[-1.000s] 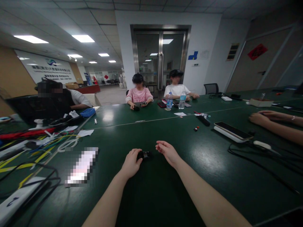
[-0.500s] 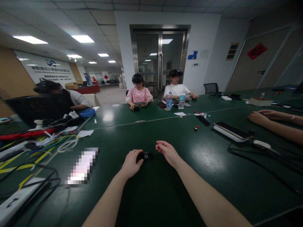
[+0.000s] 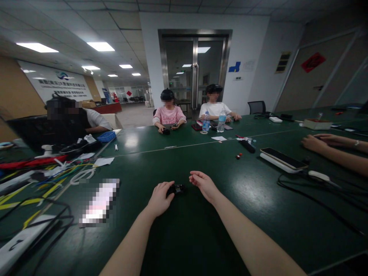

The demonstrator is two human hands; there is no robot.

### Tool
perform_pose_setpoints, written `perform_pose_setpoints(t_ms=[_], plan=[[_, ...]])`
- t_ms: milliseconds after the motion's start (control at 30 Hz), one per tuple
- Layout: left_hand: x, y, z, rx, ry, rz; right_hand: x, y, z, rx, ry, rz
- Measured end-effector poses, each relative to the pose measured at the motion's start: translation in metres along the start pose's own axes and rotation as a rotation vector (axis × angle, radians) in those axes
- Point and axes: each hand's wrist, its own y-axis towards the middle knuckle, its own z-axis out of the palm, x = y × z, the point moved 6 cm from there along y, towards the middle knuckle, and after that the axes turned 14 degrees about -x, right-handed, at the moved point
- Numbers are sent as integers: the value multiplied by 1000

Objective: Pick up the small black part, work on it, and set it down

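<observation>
My left hand (image 3: 161,197) lies on the green table (image 3: 184,230) with its fingers and thumb closed around one end of a small black device (image 3: 178,188). The device's other end points right and shows small pale markings; its exact kind is too dark to make out. Just to the right, my right hand (image 3: 204,186) rests on its side, fingers loosely bent towards the device. A small gap separates its fingertips from the device, and I see nothing between them.
On the left lie a phone with a blurred screen (image 3: 100,203), tangled cables (image 3: 82,176) and a white power strip (image 3: 25,237). A phone on a white box (image 3: 283,159) lies at right, near another person's hands (image 3: 316,142). Two water bottles (image 3: 221,122) stand before two seated people.
</observation>
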Motion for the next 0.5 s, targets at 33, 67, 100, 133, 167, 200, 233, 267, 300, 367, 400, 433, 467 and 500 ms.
perform_pose_setpoints(t_ms=[33, 67, 100, 133, 167, 200, 233, 267, 300, 367, 400, 433, 467, 500], plan=[[0, 0, 0, 6, 2, -5, 1, 0, 0, -4, -3, 1], [0, 0, 0, 10, 4, -8, 1, -1, 0, -4, -5, 2], [1, 0, 0, 10, 4, -8, 2, -2, 0, -4, -6, 4], [1, 0, 0, 9, 2, -5, 2, -2, 0, -2, -6, 6], [1, 1, 1, 6, 1, 1, 3, -3, 1, -2, -2, 6], [2, 1, 1, 2, 2, 8, 3, -3, 1, -3, 3, 5], [2, 1, 2, -2, 5, 17, 3, -3, 1, -6, 8, 4], [2, 1, 2, -7, 9, 27, 3, -3, 1, -8, 12, 3], [2, 1, 2, -14, 13, 35, 3, -2, 1, -11, 13, 1], [1, 1, 2, -24, 14, 41, 2, -2, 1, -9, 11, -2], [0, 1, 1, -25, 9, 41, 2, -2, 1, -4, 9, -2], [-1, 1, 1, -24, 3, 38, 2, -2, 1, -2, 7, -3], [-1, 1, 0, -21, -3, 34, 2, -2, 1, -2, 6, -4], [-2, 0, 0, -17, -6, 27, 2, -2, 1, -3, 5, -4]])
